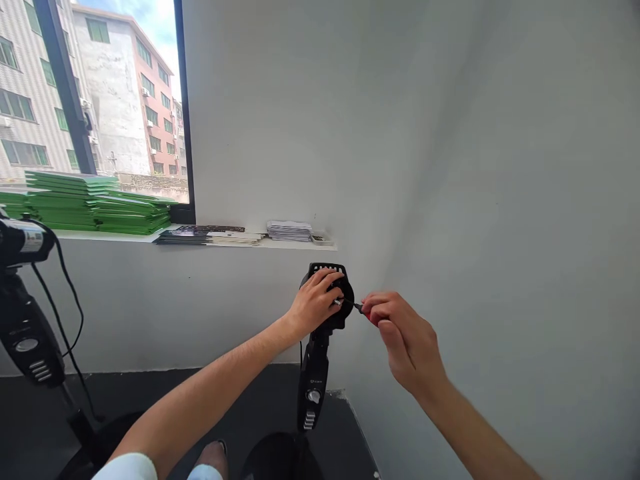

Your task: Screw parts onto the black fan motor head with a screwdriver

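Observation:
A black pedestal fan without blades or grille stands before me, with its motor head (341, 321) at the top and its control panel (313, 393) with a silver knob below. My left hand (316, 300) grips the motor head, fingers curled over its front beside the short metal shaft (338, 302). In my right hand (405, 337) is a screwdriver (369, 315) with a red and black handle, held in closed fingers. Its thin blade points left at the motor head near the shaft; the exact spot of the tip is hard to make out.
Another black fan (30, 333) with a hanging cable stands at the left. Green flat stacks (100, 207), papers (289, 231) and a small clear tray (321, 238) lie on the window ledge. A white wall (500, 200) rises close on the right.

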{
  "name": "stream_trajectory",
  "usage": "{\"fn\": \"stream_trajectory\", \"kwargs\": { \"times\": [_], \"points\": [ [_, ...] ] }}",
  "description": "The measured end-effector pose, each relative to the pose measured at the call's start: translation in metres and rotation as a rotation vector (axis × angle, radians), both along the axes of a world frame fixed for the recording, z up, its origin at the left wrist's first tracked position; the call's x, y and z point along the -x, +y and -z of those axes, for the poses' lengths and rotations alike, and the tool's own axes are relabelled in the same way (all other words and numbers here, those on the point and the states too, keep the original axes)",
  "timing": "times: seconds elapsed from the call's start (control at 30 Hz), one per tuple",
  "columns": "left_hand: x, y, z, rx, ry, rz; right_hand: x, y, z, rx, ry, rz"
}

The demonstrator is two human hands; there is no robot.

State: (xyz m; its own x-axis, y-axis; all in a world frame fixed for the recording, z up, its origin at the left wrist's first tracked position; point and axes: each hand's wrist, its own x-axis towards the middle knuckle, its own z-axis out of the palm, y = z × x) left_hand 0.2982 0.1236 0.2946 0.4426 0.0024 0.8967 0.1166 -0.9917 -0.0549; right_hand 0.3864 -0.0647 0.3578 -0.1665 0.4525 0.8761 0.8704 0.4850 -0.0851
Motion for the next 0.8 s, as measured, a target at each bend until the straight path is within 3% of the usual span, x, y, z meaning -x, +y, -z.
{"fn": "stream_trajectory", "kwargs": {
  "times": [0.13,0.27,0.4,0.47,0.6,0.73,0.8],
  "points": [
    [0.004,-0.001,-0.005,-0.012,0.039,-0.007,0.008,-0.014,-0.012,0.103,-0.264,0.328],
    [0.013,-0.002,-0.012,0.053,0.101,-0.005,0.016,-0.022,-0.023,-0.012,-0.547,0.577],
    [0.021,-0.001,-0.015,0.263,0.091,-0.087,0.021,-0.028,-0.033,-0.006,-0.635,0.853],
    [0.022,0.000,-0.015,0.447,0.139,-0.083,0.022,-0.029,-0.038,0.118,-0.583,0.896],
    [0.020,0.002,-0.015,0.615,0.215,-0.029,0.022,-0.030,-0.042,0.407,-0.455,0.740],
    [0.019,0.005,-0.014,0.628,0.183,0.002,0.020,-0.031,-0.044,0.289,-0.524,0.943],
    [0.019,0.007,-0.014,0.633,0.187,-0.008,0.018,-0.031,-0.046,0.287,-0.492,0.961]
  ]
}}
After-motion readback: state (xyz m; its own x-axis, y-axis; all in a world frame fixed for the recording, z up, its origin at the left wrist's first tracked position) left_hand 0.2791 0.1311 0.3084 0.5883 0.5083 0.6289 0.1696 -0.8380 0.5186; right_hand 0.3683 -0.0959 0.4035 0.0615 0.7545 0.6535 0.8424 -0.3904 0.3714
